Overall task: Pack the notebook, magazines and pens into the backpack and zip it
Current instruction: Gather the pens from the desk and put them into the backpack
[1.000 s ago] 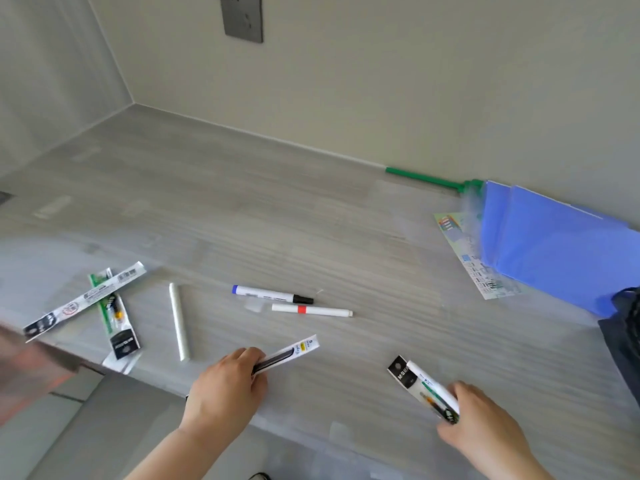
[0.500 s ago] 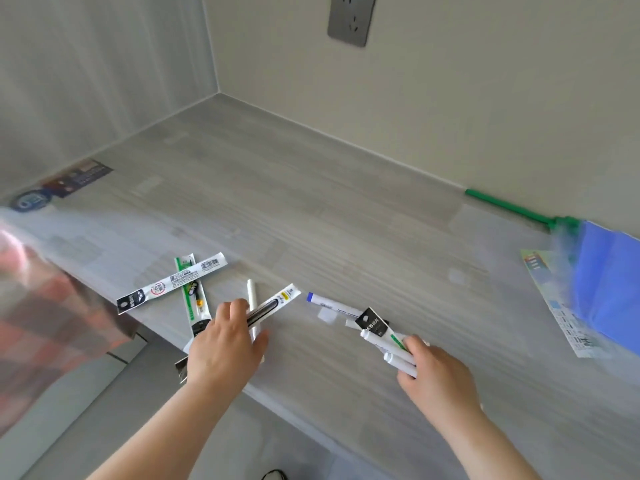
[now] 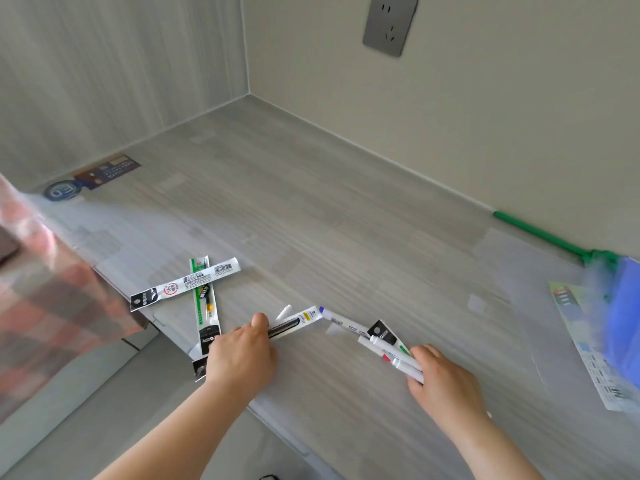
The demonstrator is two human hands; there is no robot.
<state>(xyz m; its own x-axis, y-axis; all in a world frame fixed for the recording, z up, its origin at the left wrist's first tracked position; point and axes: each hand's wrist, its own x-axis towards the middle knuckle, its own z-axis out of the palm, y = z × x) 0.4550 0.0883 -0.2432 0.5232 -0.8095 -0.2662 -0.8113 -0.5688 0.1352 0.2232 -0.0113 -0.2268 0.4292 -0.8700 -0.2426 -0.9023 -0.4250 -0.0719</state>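
My left hand (image 3: 240,356) grips a packaged black pen (image 3: 294,322) and lies over a white pen (image 3: 284,311) whose tip shows beyond it. My right hand (image 3: 440,375) holds a packaged pen with a black label (image 3: 382,332) together with a white marker with a red band (image 3: 388,355). A blue-capped white marker (image 3: 341,322) lies on the desk, its far end reaching under that bundle. Two more packaged pens lie crossed to the left: a white one (image 3: 187,283) and a green-edged one (image 3: 205,306). The backpack is out of view.
The grey desk (image 3: 311,220) sits in a wall corner; its front edge runs under my hands. A blue folder (image 3: 628,323) over a printed sheet (image 3: 588,344) lies at the right edge. A green stick (image 3: 540,233) runs along the back wall. Red checked fabric (image 3: 45,306) is at left.
The view has swung left. My right hand moved left with its packaged pen and gathered the red-banded marker. My left hand slid its pen left, over the white pen.
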